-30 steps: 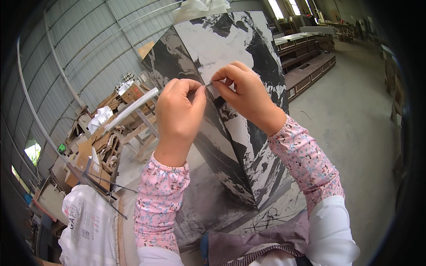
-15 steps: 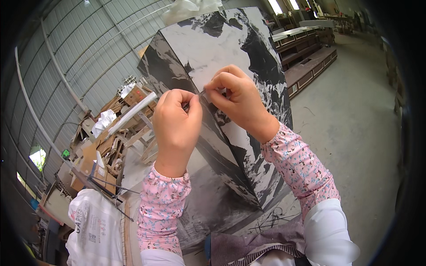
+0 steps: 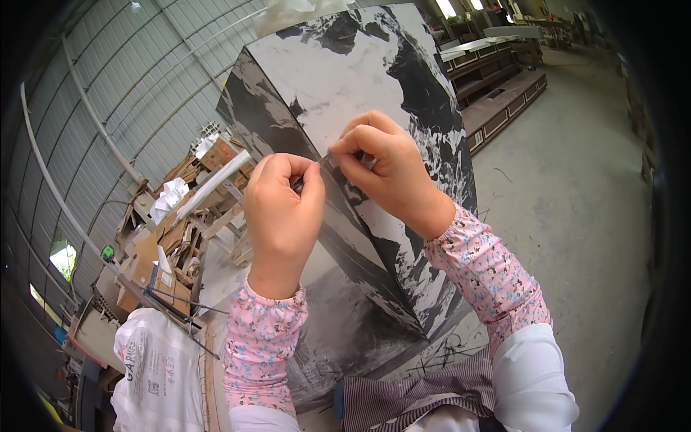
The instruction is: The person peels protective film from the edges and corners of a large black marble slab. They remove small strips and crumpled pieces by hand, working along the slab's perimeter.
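A large box-shaped piece with black-and-white marbled faces (image 3: 345, 86) stands in front of me, its long edge running down between my hands. Over its narrow dark side I hold my left hand (image 3: 282, 205), thumb and forefinger pinched together. My right hand (image 3: 389, 169) pinches too, close to that edge and over the broad pale face. The two sets of fingertips almost meet. Something small and thin seems to show at the right fingertips, but what it is I cannot make out. Whatever the left fingers hold is hidden.
At the left are cardboard boxes (image 3: 155, 270), wood scraps and a stuffed white sack (image 3: 155, 367). A dark rod (image 3: 180, 317) juts toward the piece's base. Long brown cabinet-like units (image 3: 504, 108) lie at the far right beside the grey concrete floor (image 3: 568, 216).
My left hand has dropped slightly and its fingertips have drawn a little away from the right ones. The right hand keeps its pinch near the edge. My view has shifted slightly.
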Motion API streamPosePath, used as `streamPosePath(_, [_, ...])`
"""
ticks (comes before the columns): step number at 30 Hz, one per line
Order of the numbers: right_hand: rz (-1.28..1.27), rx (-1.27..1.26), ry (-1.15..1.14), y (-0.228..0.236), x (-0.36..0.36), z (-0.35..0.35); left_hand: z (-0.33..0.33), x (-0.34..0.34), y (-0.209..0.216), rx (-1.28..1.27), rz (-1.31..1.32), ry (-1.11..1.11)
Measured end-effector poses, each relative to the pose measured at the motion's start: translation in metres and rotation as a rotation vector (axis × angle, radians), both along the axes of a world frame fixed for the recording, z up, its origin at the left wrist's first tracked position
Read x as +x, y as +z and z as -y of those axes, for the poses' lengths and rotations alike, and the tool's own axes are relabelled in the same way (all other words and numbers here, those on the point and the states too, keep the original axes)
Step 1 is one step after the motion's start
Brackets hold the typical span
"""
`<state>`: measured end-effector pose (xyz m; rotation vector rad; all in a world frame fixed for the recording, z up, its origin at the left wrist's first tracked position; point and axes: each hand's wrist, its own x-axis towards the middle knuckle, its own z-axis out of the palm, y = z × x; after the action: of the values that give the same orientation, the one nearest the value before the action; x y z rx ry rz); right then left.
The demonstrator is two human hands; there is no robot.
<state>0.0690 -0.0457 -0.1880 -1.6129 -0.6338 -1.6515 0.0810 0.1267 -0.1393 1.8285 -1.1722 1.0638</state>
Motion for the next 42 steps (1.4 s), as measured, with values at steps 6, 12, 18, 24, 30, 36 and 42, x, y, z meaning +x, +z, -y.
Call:
streamPosePath(6, [-0.035, -0.004, -0.002, -0.016, -0.002, 0.0, -0.002, 0.0, -0.014, 0.004, -0.065, -0.041])
streamPosePath(12, [-0.034, -0.002, -0.008, -0.034, -0.003, -0.001, -0.001, -0.002, -0.03, 0.017, -0.074, -0.036])
streamPosePath(18, [-0.02, 0.029, 0.023, -0.058, -0.001, -0.003, -0.002, -0.004, -0.05, 0.034, -0.12, -0.036])
streamPosePath(24, [0.002, 0.016, 0.018, -0.052, -0.002, -0.004, -0.004, -0.005, -0.047, 0.046, -0.059, -0.033])
streamPosePath(30, [-0.019, -0.003, 0.011, -0.056, -0.004, -0.004, -0.006, -0.004, -0.054, 0.051, -0.067, -0.021])
streamPosePath(36, [-0.071, 0.017, 0.023, -0.085, -0.006, -0.007, -0.007, -0.006, -0.08, 0.066, -0.08, -0.017])
streamPosePath(42, [-0.083, -0.009, 0.028, -0.101, -0.007, -0.003, -0.008, -0.006, -0.09, 0.111, -0.076, 0.011])
